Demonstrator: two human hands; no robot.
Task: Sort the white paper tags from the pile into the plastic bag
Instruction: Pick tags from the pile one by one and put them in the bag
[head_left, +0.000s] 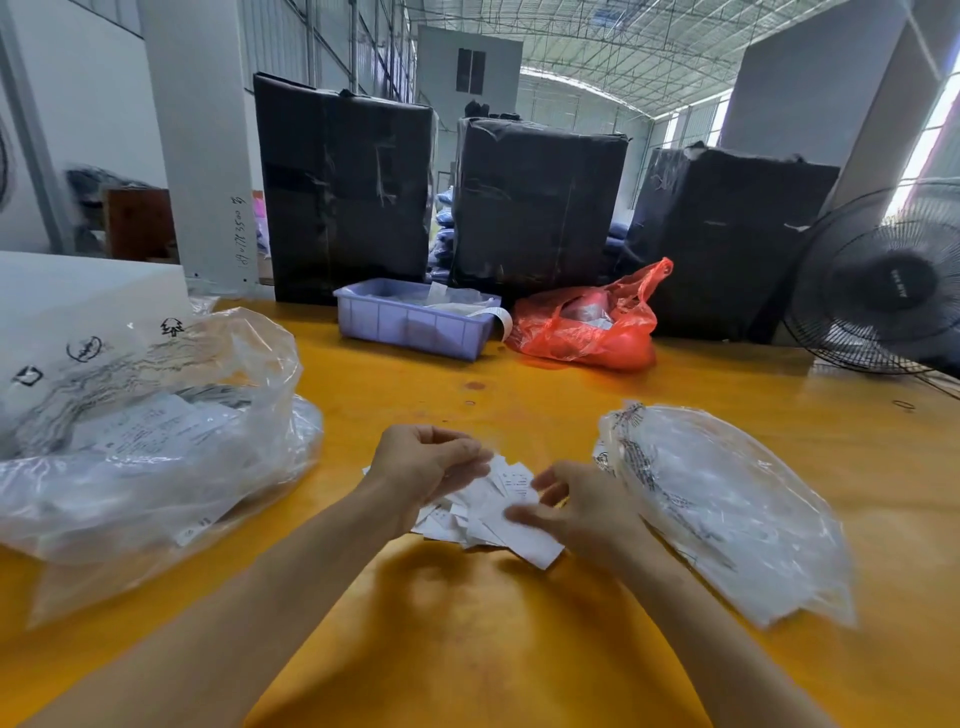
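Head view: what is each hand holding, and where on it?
Left hand pinches white paper tags by their near ends, fanned above the pile. Right hand touches one tag's edge; grip too blurred to confirm.

A glossy yellow table (519, 649) spreads out beneath the hands. Beyond them stand three black-wrapped bales (535, 208), with a black fan (883, 280) far right, a white pillar (202, 135) far left, and a daylit trussed roof (649, 47) overhead.
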